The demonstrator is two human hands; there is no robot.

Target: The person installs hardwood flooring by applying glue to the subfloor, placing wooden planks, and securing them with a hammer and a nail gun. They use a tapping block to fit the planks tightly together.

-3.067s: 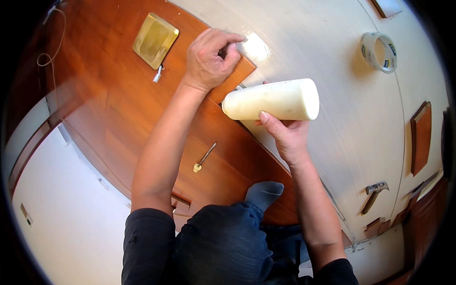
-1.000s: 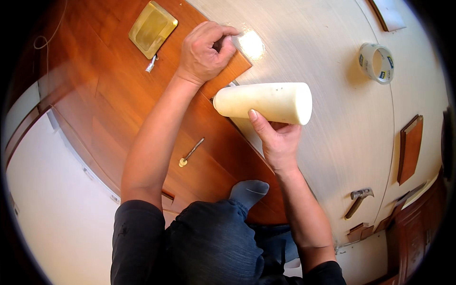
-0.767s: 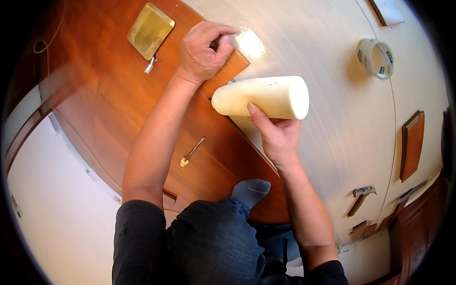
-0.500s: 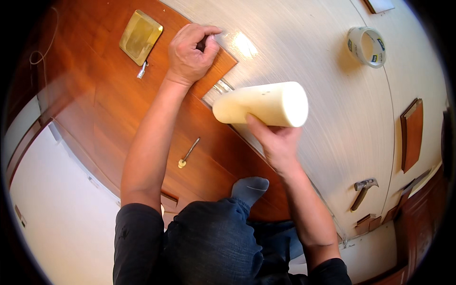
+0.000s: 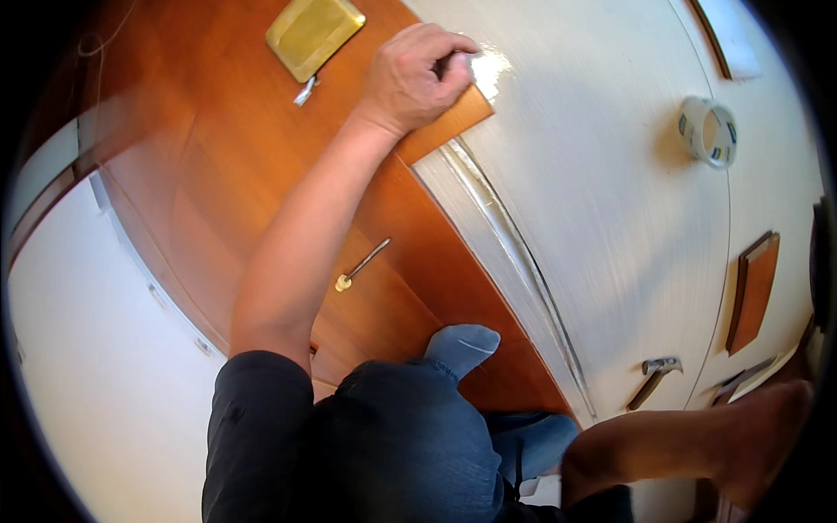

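Observation:
My left hand (image 5: pixel 418 78) rests closed on the reddish-brown floorboard (image 5: pixel 458 122) near its end corner, thumb and forefinger curled together; what they hold, if anything, is hidden. My right hand (image 5: pixel 767 444) is out at the lower right rim, dark and smeared, so its fingers cannot be read. The cream cylinder from before does not show. Beside the boards runs pale underlay (image 5: pixel 593 174) with a shiny silvery seam (image 5: pixel 514 231). A thin metal rod with a yellowish knob end (image 5: pixel 362 266) lies on the boards, between my left forearm and my grey-socked foot (image 5: pixel 464 347).
A brass-coloured flat square piece (image 5: pixel 314 35) lies on the boards at the upper left. On the underlay are a tape roll (image 5: pixel 708 131), a short brown board piece (image 5: pixel 754 292) and a hammer (image 5: pixel 654 381). A thin cord (image 5: pixel 96 44) lies at the far left.
My right hand has swung from the middle to the lower right, and the cream cylinder has left the view. My left hand stays on the board while the view has shifted.

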